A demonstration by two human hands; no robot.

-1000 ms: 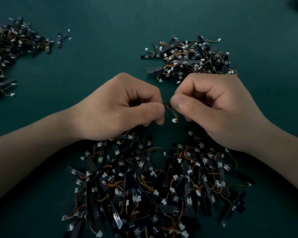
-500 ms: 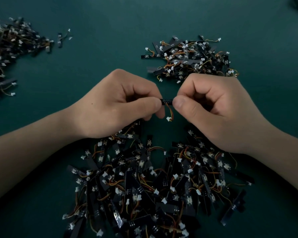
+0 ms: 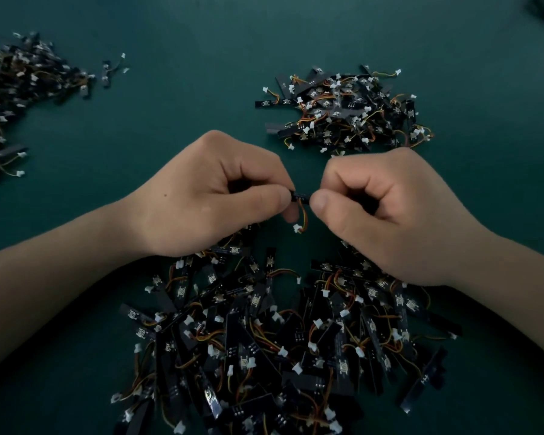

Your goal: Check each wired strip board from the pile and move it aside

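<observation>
Being pinched at either end by the left hand (image 3: 201, 196) and right hand (image 3: 390, 211) just beyond the pile (image 3: 264, 340), the strip board (image 3: 301, 194) was judged best turned slowly, its lead (image 3: 304, 215) left dangling.

The light is dim and cool, soft and even, seemingly from above, and the dark green table (image 3: 201, 42) reads matte and flat. The left hand (image 3: 208, 199) and right hand (image 3: 390, 215) are the brightest areas, with black shadow inside their curled fingers. The strip board (image 3: 300, 195) pinched between them shows only as a dark sliver. Soft shadow pools under the forearms (image 3: 44, 293) and over the near pile (image 3: 264, 340), where white connectors (image 3: 282, 351) catch light. The far-left pile (image 3: 19, 89) is blurred, and the wide lens bends the edges.
</observation>
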